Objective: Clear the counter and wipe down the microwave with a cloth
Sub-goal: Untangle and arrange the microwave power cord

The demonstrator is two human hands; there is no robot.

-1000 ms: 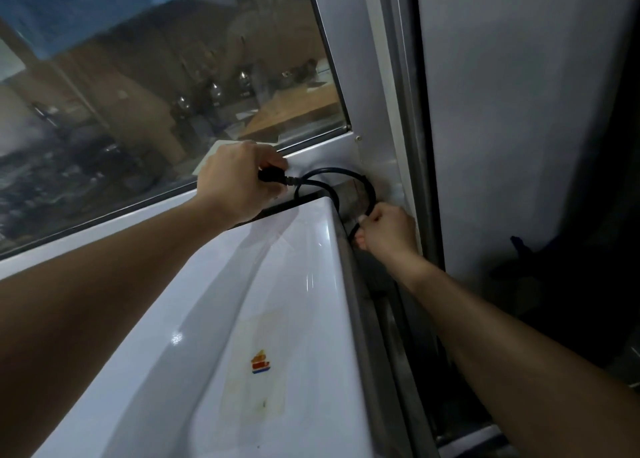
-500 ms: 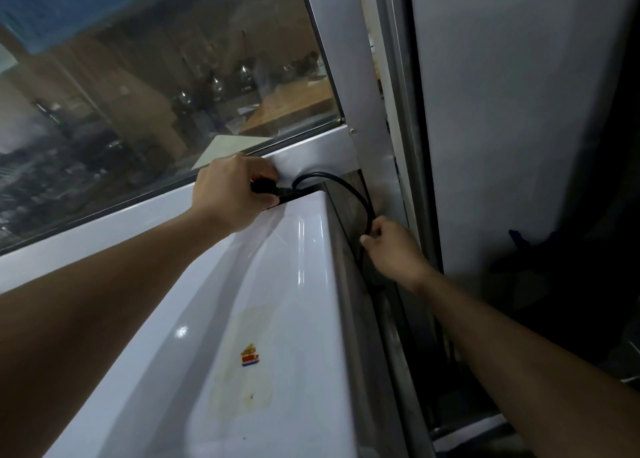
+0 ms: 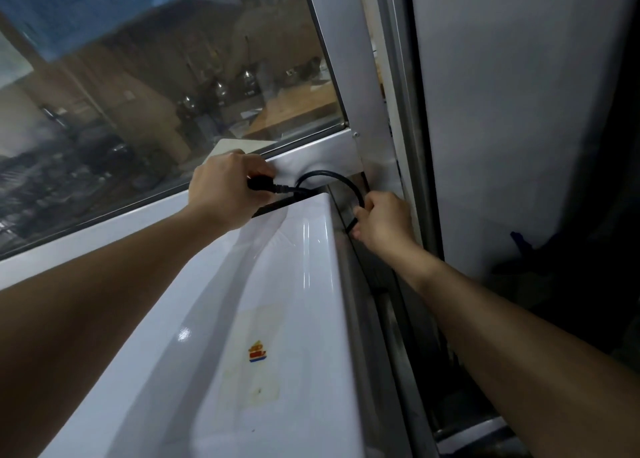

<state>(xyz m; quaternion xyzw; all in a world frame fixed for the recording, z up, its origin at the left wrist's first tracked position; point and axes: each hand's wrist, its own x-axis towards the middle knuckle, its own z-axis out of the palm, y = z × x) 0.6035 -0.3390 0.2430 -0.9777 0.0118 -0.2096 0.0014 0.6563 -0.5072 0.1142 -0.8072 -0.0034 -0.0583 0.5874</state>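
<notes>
Right hand (image 3: 382, 220) risen along black cord (image 3: 332, 177) and clenched on it, left hand (image 3: 227, 189) still gripping plug (image 3: 261, 185)

Place: a kitchen, likely a commercial one.
Evidence: a white microwave (image 3: 277, 319) stands against a metal-framed window (image 3: 156, 94).
Through the glass: shiny metal pots (image 3: 218, 90) and a wooden worktop (image 3: 294, 111) show, though dim and blurred.
</notes>
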